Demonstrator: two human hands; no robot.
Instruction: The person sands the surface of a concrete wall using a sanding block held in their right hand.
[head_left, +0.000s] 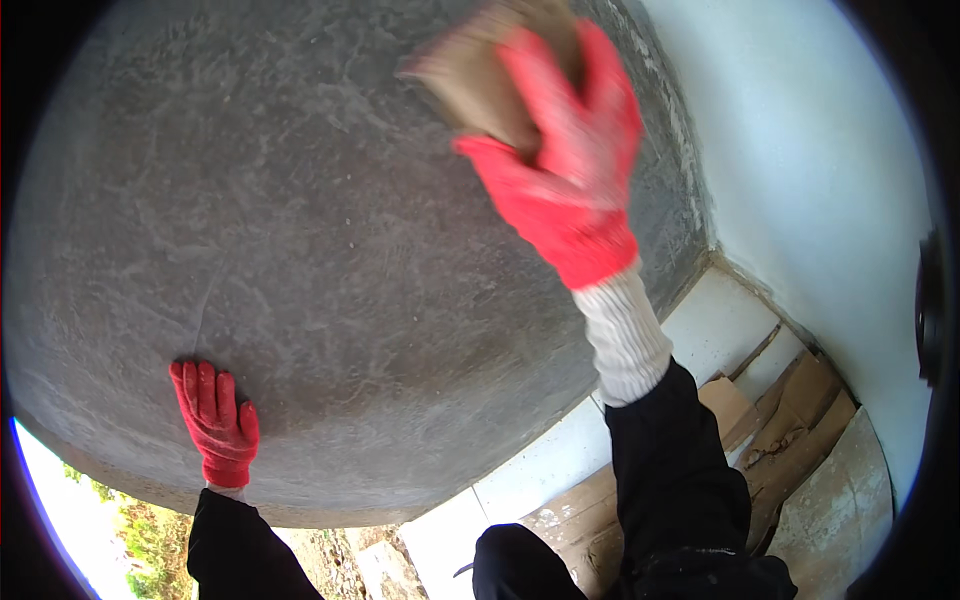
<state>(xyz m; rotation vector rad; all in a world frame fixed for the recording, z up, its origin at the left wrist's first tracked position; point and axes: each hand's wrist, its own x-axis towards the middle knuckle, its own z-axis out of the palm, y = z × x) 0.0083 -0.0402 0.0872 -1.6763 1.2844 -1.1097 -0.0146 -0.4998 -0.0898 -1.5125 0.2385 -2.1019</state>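
A broad grey cement-plastered surface (360, 247) fills most of the view, with paler streaks and a thin line running up from my left hand. My right hand (570, 142), in a red-coated work glove with a white knit cuff, grips a brown block (476, 71) near the top of the view. Motion blurs the block, and its exact kind and material cannot be told. It is over the grey surface; whether it touches is unclear. My left hand (217, 424), in a matching red glove, lies flat against the lower left of the surface and holds nothing.
A white wall (795, 150) meets the grey surface along the right. White floor tiles (555, 457) lie below, partly covered by torn cardboard (802, 420). A dark object (930, 307) sits at the right rim. Plants (154, 540) and bright daylight show at lower left.
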